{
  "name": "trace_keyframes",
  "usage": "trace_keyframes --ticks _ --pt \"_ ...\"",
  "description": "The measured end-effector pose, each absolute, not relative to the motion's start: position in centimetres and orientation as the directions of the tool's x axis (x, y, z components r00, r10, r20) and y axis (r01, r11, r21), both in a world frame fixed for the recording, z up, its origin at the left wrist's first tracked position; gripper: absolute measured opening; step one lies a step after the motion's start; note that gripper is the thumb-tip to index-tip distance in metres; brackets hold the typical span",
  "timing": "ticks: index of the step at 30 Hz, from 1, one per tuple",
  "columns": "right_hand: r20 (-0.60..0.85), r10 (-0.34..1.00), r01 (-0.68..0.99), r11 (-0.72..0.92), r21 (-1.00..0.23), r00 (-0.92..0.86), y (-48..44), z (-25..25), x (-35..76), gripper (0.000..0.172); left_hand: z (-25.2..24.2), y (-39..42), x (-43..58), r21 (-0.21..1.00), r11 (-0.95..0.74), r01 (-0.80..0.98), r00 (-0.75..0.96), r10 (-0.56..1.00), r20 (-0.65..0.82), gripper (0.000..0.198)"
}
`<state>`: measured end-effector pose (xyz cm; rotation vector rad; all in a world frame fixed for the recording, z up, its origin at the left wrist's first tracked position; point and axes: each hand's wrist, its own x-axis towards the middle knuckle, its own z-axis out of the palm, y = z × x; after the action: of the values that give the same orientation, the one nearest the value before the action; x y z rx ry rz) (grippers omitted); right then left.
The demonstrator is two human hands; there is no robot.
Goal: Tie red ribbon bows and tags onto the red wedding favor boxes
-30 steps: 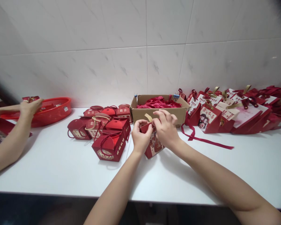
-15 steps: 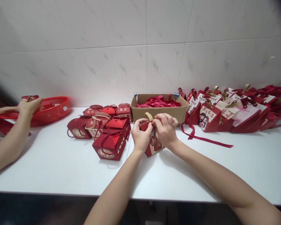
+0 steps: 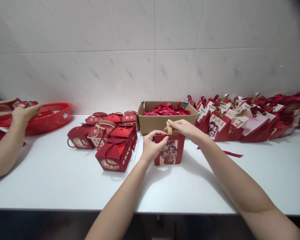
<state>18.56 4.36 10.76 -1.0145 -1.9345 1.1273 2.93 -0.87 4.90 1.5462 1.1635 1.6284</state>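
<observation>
A small red gift box (image 3: 171, 151) with a printed picture on its front stands upright on the white table (image 3: 65, 186), just in front of the cardboard box. My left hand (image 3: 151, 146) grips its left top corner, fingers curled. My right hand (image 3: 183, 128) reaches over the top and pinches the gold ribbon tab (image 3: 169, 127) that sticks up from the box.
A cardboard box (image 3: 165, 120) full of red ribbons stands behind. Several closed red boxes with cord handles (image 3: 112, 155) lie to the left, and many finished red boxes (image 3: 240, 116) line the wall at the right. Another person's hands (image 3: 20, 111) work at a red basket (image 3: 55, 116) far left.
The red gift box went from tilted under both hands to upright, facing me. My right hand rose to the gold tab. The view shifted slightly.
</observation>
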Motion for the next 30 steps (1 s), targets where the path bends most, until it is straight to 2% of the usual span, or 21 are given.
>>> trace_keyframes --ticks 2,4,7,9,12,14,16,18,22,24,27,30 --pt "0.237 0.842 0.120 0.332 -0.935 -0.485 3.9 11.2 18.6 0.036 4.8 -0.9 2.9 0.884 -0.445 0.145 -0.118 0.879 0.462 0.015" --pt "0.318 0.861 0.031 0.359 -0.933 -0.396 3.5 11.5 18.6 0.033 4.7 -0.7 2.9 0.884 -0.446 0.140 -0.121 0.878 0.463 0.016" --pt "0.430 0.853 0.061 0.467 -0.882 -0.296 2.6 12.2 18.8 0.029 4.7 -0.5 2.9 0.883 -0.448 0.138 -0.164 0.869 0.467 0.016" --pt "0.483 0.826 0.111 0.531 -0.840 -0.291 1.9 12.8 19.3 0.029 4.8 -0.5 2.8 0.879 -0.453 0.151 -0.190 0.859 0.475 0.015" --pt "0.451 0.806 0.131 0.530 -0.838 -0.383 0.7 13.7 20.3 0.029 5.1 -0.5 2.8 0.879 -0.443 0.175 -0.205 0.857 0.473 0.014" --pt "0.392 0.792 0.087 0.482 -0.872 -0.468 0.1 13.7 21.0 0.028 5.3 -0.6 2.8 0.882 -0.433 0.187 -0.210 0.859 0.466 0.014" --pt "0.347 0.790 0.007 0.406 -0.914 -0.506 -0.2 13.2 21.7 0.039 5.4 -0.7 2.9 0.880 -0.434 0.193 -0.211 0.857 0.469 0.013" --pt "0.314 0.816 -0.068 0.323 -0.944 -0.486 -0.2 12.2 22.2 0.045 5.5 -0.8 3.0 0.875 -0.445 0.191 -0.204 0.854 0.479 0.013" --pt "0.289 0.873 -0.122 0.262 -0.957 -0.392 -0.4 9.5 22.2 0.031 5.5 -1.2 3.3 0.858 -0.476 0.195 -0.173 0.844 0.508 0.012" --pt "0.316 0.879 -0.148 0.281 -0.948 -0.356 -0.6 8.4 22.0 0.040 5.5 -1.5 3.5 0.850 -0.485 0.206 -0.167 0.839 0.518 0.011" --pt "0.393 0.894 -0.089 0.383 -0.919 -0.214 -1.1 7.3 21.7 0.040 5.5 -1.8 3.7 0.839 -0.494 0.228 -0.165 0.830 0.533 0.010" --pt "0.548 0.836 0.138 0.542 -0.829 0.011 -1.3 6.7 21.7 0.019 5.5 -2.0 4.0 0.827 -0.511 0.233 -0.155 0.820 0.550 0.008"
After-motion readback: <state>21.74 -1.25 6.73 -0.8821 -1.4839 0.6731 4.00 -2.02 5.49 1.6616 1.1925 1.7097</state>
